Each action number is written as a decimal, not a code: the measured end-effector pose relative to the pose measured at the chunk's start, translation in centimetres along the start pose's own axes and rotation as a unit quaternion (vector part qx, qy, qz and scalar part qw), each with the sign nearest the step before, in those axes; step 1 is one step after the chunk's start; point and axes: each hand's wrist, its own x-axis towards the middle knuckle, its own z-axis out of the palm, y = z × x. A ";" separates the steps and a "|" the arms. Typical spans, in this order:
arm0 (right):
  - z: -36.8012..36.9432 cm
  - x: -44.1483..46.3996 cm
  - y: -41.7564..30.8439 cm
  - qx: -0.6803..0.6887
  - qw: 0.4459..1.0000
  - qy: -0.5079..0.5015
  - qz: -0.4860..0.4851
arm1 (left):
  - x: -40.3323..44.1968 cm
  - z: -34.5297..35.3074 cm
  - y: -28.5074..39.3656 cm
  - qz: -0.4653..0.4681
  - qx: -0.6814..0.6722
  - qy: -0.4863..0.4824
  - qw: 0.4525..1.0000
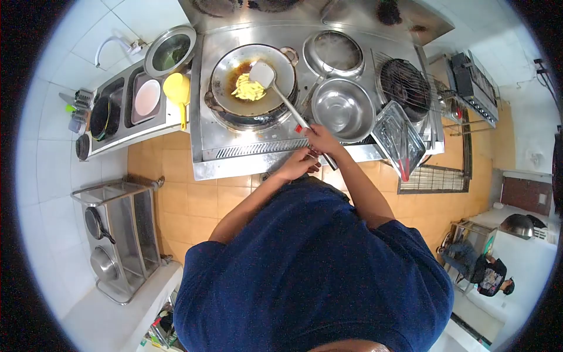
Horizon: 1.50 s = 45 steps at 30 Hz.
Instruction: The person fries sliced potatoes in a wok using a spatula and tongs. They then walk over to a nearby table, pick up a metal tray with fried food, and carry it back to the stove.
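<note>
Handling food at the stove with a long spatula [287, 105] looks like the step in hand, probably moving or turning it as it cooks. The pale yellow pieces [248, 89] lie in a loose heap in the middle of the wok [221, 76], with brownish liquid or residue around them. The spatula's blade is in the wok at the upper right edge of the heap, partly over or against the pieces; whether any food rides on it, I cannot tell.

The right hand [322, 141] is closed around the handle below its red mark, and the handle's end sticks out beyond the fist. The left hand [298, 165] is just beside it, fingers loosely bent; I cannot tell how far they are open, or whether they touch the handle or hold anything.

A further stroke would call for a firm right grip, with the blade kept low against the curved metal so that it slips under the heap rather than shoving pieces up the side. The wok's two loop handles stand free of both hands, so a hard push might shift it. To its right, the empty metal bowl [343, 108] sits near the spatula's handle on the steel surface [205, 141].
</note>
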 end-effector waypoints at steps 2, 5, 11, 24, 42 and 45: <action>-0.8 -0.8 -2.6 0.004 1.000 -0.011 0.025 | -0.3 0.9 0.5 -0.036 0.032 -0.004 0.999; -1.3 -0.2 -3.1 -0.085 0.996 0.005 0.013 | -0.4 3.8 0.9 -0.046 -0.003 0.000 0.999; -3.3 -4.7 -3.9 0.086 0.995 0.012 0.042 | 2.2 7.3 -0.3 -0.056 -0.013 -0.028 0.998; -21.6 -9.3 8.1 0.273 0.951 -0.139 0.034 | 15.2 24.0 -2.1 -0.088 0.080 -0.017 0.993; -31.6 -17.2 19.7 0.252 0.966 -0.052 0.024 | 26.5 35.1 -5.0 -0.196 0.698 0.074 0.685; -32.4 -17.8 20.2 0.248 0.966 -0.067 -0.015 | 27.1 35.2 -5.3 -0.187 0.678 0.097 0.705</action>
